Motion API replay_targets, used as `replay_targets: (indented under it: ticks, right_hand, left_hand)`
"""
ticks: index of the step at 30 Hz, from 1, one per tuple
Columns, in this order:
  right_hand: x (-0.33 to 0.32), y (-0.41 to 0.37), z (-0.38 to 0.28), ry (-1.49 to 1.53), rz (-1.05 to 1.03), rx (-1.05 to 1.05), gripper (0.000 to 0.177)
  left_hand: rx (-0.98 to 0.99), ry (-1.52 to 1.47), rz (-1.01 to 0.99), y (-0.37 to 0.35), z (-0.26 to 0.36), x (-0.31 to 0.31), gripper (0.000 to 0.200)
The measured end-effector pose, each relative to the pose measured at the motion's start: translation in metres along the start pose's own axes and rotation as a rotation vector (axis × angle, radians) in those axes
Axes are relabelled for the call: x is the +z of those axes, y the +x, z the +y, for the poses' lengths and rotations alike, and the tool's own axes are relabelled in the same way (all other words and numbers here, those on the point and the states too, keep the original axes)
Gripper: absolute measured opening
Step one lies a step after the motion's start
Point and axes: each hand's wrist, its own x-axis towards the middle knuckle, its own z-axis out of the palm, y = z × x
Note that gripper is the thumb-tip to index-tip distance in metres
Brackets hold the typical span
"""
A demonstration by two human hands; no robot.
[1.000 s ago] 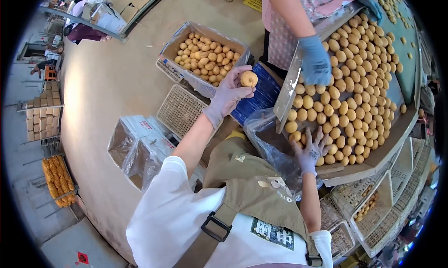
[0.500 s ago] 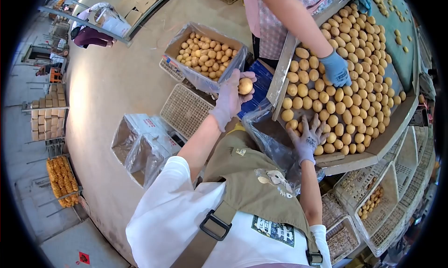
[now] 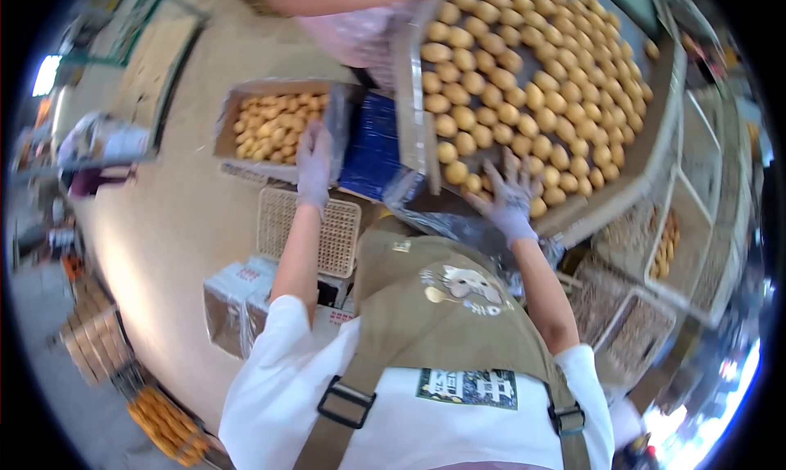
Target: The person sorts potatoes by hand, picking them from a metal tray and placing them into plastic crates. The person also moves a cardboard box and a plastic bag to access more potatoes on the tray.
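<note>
Here, a blue item (image 3: 368, 146) lies between the potato box (image 3: 274, 170) and tray (image 3: 409, 85).

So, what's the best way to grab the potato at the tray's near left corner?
Probably from above, fingertips around its rounded sides. The potato has nothing on top of it, while neighbouring potatoes and the tray's left rim leave less room from the side.

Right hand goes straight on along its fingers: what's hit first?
Likely the potatoes on the tray, just past the right hand's fingertips; finger height over them is unclear.
</note>
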Motion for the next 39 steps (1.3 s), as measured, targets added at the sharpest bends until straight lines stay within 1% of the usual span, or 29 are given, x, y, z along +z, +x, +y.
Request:
replay_targets:
  ticks: [2, 3, 4, 5, 6, 8, 11, 14, 15, 18, 19, 21, 22, 23, 24, 25, 26, 27, 28, 30, 31, 33, 34, 35, 36, 37, 38, 39]
  right_hand:
    - [0.005, -0.001, 0.006, -0.011, 0.058, -0.033, 0.076]
    - [0.002, -0.001, 0.005, -0.008, 0.036, -0.012, 0.075]
    - [-0.003, 0.0, 0.003, -0.003, 0.018, 0.0, 0.075]
    - [-0.004, 0.0, 0.003, -0.003, 0.02, 0.002, 0.074]
    - [-0.005, 0.001, 0.003, 0.001, 0.022, 0.001, 0.074]
    - [-0.007, 0.001, 0.003, 0.022, 0.006, 0.013, 0.074]
    - [-0.005, 0.0, 0.005, 0.032, 0.004, 0.024, 0.076]
    - [-0.003, 0.0, 0.005, 0.04, -0.008, 0.037, 0.075]
    - [0.0, -0.001, 0.007, 0.042, 0.014, 0.029, 0.076]
    - [-0.001, -0.002, 0.007, 0.059, 0.015, 0.022, 0.076]
    - [0.001, -0.004, 0.006, 0.064, 0.032, 0.02, 0.073]
    - [0.001, -0.004, 0.006, 0.067, 0.068, 0.008, 0.068]
    - [-0.002, -0.005, 0.008, 0.084, 0.057, -0.018, 0.063]
    - [-0.004, -0.006, 0.009, 0.105, 0.046, -0.042, 0.059]
    - [-0.008, -0.007, 0.012, 0.125, 0.036, -0.065, 0.054]
    - [-0.011, 0.004, 0.027, 0.281, 0.09, -0.058, 0.042]
    - [-0.015, 0.008, 0.037, 0.329, 0.28, 0.041, 0.039]
    - [-0.03, 0.018, 0.047, 0.14, 0.335, 0.103, 0.039]
    - [-0.043, 0.029, 0.053, -0.048, 0.389, 0.163, 0.039]
    - [-0.044, 0.051, 0.06, -0.227, 0.179, 0.235, 0.041]
    - [-0.046, 0.056, 0.061, -0.314, 0.075, 0.27, 0.042]
    - [-0.053, 0.05, 0.063, -0.203, 0.177, 0.237, 0.042]
    - [-0.056, 0.041, 0.065, -0.148, 0.223, 0.223, 0.043]
    - [-0.058, 0.02, 0.063, 0.095, 0.332, 0.202, 0.044]
    - [-0.08, -0.01, 0.05, 0.18, 0.457, 0.133, 0.047]
    - [-0.096, -0.041, 0.043, 0.196, 0.591, 0.026, 0.044]
    - [-0.102, -0.082, 0.035, 0.134, 0.608, 0.105, 0.047]
    - [-0.098, -0.126, 0.038, 0.193, 0.609, 0.191, 0.048]
  left_hand:
    - [0.058, 0.255, -0.242, -0.013, -0.068, 0.031, 0.054]
    - [0.046, 0.394, -0.39, -0.021, -0.09, 0.046, 0.059]
    - [0.041, 0.532, -0.528, -0.035, -0.086, 0.063, 0.064]
    - [0.051, 0.695, -0.693, -0.048, -0.08, 0.075, 0.064]
    - [0.166, 0.762, -0.582, -0.054, -0.139, 0.082, 0.066]
    - [-0.033, 0.886, -0.675, -0.063, -0.12, 0.098, 0.06]
    - [-0.055, 1.168, -0.738, -0.056, -0.134, 0.095, 0.055]
    - [-0.015, 1.146, -0.683, -0.08, -0.117, 0.076, 0.051]
    - [-0.078, 1.156, -0.654, -0.083, -0.117, 0.069, 0.052]
    - [0.609, 1.074, -0.4, -0.108, -0.107, 0.057, 0.055]
    - [0.472, 1.055, -0.61, -0.112, -0.077, 0.059, 0.062]
    - [-0.188, 0.618, -1.013, -0.122, -0.079, 0.089, 0.068]
    - [-0.494, 0.33, -1.049, -0.132, -0.075, 0.111, 0.073]
    - [-0.811, 0.075, -1.015, -0.141, -0.071, 0.132, 0.077]
    - [-1.088, -0.214, -0.828, -0.15, -0.064, 0.151, 0.084]
    - [-1.043, -0.443, -0.81, -0.149, -0.064, 0.165, 0.088]
    - [-0.994, -0.671, -0.784, -0.146, -0.064, 0.177, 0.092]
    - [-0.958, -0.732, -0.764, -0.144, -0.069, 0.189, 0.095]
    - [-0.997, -0.781, -0.709, -0.147, -0.071, 0.197, 0.095]
    - [-1.064, -0.871, -0.601, -0.149, -0.073, 0.211, 0.095]
    - [-1.101, -0.892, -0.578, -0.148, -0.074, 0.214, 0.095]
    - [-1.063, -0.909, -0.635, -0.147, -0.076, 0.21, 0.095]
    - [-1.05, -0.916, -0.662, -0.147, -0.077, 0.207, 0.095]
    - [-1.067, -0.931, -0.663, -0.145, -0.077, 0.206, 0.096]
    - [-1.085, -0.951, -0.662, -0.143, -0.08, 0.206, 0.096]
    - [-1.103, -0.972, -0.663, -0.142, -0.084, 0.207, 0.097]
    - [-1.058, -0.981, -0.691, -0.142, -0.089, 0.208, 0.094]
    - [-1.015, -0.985, -0.722, -0.143, -0.094, 0.209, 0.09]
